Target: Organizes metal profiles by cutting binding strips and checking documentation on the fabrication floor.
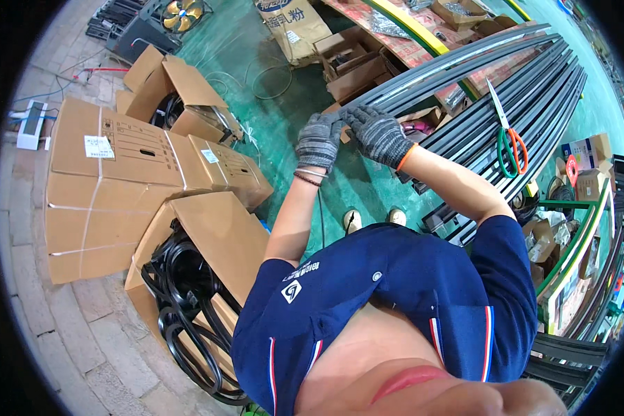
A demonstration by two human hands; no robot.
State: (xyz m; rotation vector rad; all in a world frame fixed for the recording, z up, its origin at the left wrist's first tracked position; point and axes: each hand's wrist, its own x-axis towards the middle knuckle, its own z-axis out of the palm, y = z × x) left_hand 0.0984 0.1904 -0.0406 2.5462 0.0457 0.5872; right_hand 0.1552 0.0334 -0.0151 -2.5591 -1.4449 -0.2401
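Note:
Both of my hands wear grey striped knit gloves and meet at the near end of a bundle of long grey profiles. My left hand has its fingers curled at the profile tips; what lies inside them is hidden. Beside it, my right hand is closed over the end of a grey profile, its fingertips almost touching the left ones. A thin black strip hangs below my left hand. Scissors with green and orange handles lie on a second bundle of dark profiles to the right.
Large cardboard boxes stand at the left. An open box nearer me holds coiled black rubber strip. A fan and a paper sack are at the back. Right of me stands a green-edged rack.

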